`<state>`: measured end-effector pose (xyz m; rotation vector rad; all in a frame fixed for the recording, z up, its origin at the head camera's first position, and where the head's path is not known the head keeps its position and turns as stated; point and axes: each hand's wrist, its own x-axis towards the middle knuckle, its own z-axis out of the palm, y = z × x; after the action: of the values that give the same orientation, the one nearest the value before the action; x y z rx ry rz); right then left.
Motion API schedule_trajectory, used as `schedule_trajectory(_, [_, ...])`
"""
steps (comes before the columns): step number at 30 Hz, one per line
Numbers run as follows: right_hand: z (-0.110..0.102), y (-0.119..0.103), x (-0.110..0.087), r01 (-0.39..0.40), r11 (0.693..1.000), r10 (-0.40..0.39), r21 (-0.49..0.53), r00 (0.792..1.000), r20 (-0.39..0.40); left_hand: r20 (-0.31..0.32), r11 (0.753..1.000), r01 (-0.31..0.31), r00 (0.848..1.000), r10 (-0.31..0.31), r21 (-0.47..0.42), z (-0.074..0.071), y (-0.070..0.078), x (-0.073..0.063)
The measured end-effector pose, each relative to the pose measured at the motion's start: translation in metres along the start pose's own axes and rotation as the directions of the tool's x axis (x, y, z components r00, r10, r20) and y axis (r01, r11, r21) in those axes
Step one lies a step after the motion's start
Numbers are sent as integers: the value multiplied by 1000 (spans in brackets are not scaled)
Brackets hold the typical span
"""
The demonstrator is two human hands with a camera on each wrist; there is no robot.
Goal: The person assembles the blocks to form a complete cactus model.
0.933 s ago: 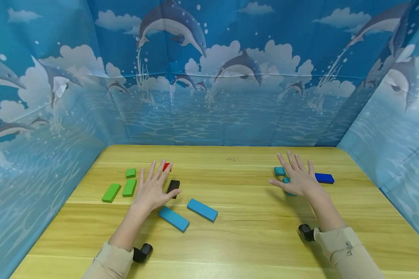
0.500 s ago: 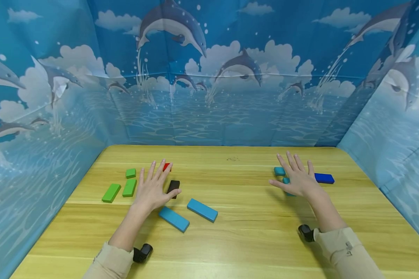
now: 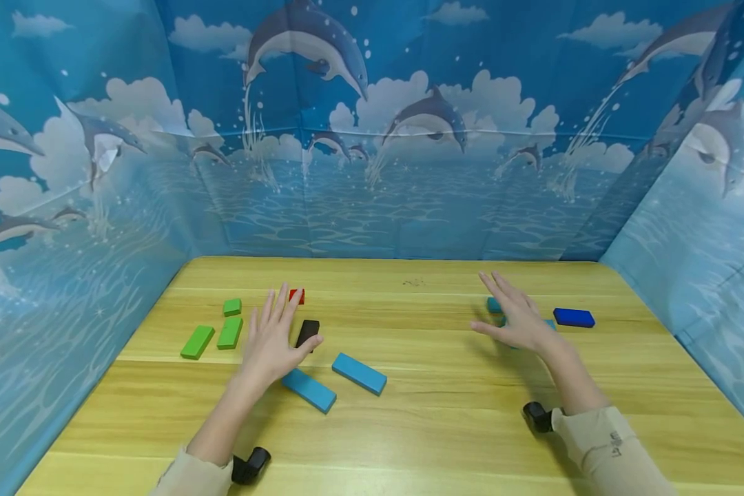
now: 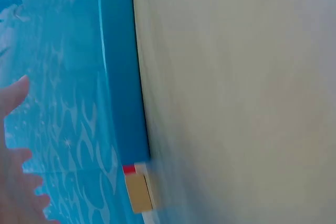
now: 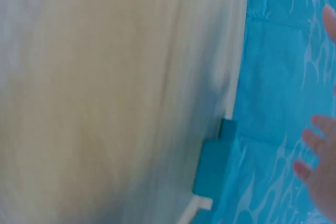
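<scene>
My left hand (image 3: pixel 273 350) hovers over the left half of the table with fingers spread, holding nothing. Around it lie a black block (image 3: pixel 308 332), a red block (image 3: pixel 297 296) at the fingertips and a light blue block (image 3: pixel 313 391) below the thumb. A second light blue block (image 3: pixel 359 373) lies to the right. On the other side, my right hand (image 3: pixel 519 324) is held with straight fingers above teal blocks (image 5: pixel 212 166), partly hiding them in the head view. Just right of that hand is a dark blue block (image 3: pixel 573 317).
Left of the left hand lie a small green block (image 3: pixel 232 307) and two longer ones, a middle green block (image 3: pixel 230 333) and an outer green block (image 3: pixel 197 342). A dolphin-print curtain (image 3: pixel 372 207) encloses the wooden table (image 3: pixel 421 441) at the back and sides.
My right hand has turned and shifted slightly left, uncovering more of the dark blue block and part of a light blue one. My left hand has barely moved; the blocks lie as before.
</scene>
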<state>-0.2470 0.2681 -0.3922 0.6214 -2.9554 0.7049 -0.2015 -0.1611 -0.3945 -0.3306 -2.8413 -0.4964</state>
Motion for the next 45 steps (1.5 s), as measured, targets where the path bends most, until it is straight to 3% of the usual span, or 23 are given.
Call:
schedule_trajectory(4, [10,-4,5,96,967,-94,235,995,-20,-42,979,44,998,-53,-200,0,9,-14])
schedule_trajectory(10, [27,-16,15,158,867,-208,472,977,56,-44,895,110,989,-143,-433,9,18,-41])
schedule_trajectory(16, [43,-35,31,209,791,-338,574,932,126,-47,860,142,981,-189,-490,24,19,-63])
schedule_trajectory(20, [51,-49,39,198,774,-399,601,890,220,-43,851,174,974,-224,-496,35,19,-73])
schedule_trajectory(27, [69,-71,53,208,768,-483,606,810,334,-55,872,197,968,-247,-449,48,21,-86])
schedule_trajectory(32, [79,-85,59,208,751,-528,627,760,380,-63,908,210,967,-248,-361,51,22,-92])
schedule_trajectory(36, [83,-94,62,184,760,-530,623,730,431,-63,931,225,966,-253,-286,53,22,-92])
schedule_trajectory(40, [88,-101,66,198,786,-533,585,697,479,-48,936,249,962,-269,-251,54,23,-92])
schedule_trajectory(45, [94,-109,70,236,791,-558,565,657,507,-43,933,267,957,-285,-242,54,23,-93])
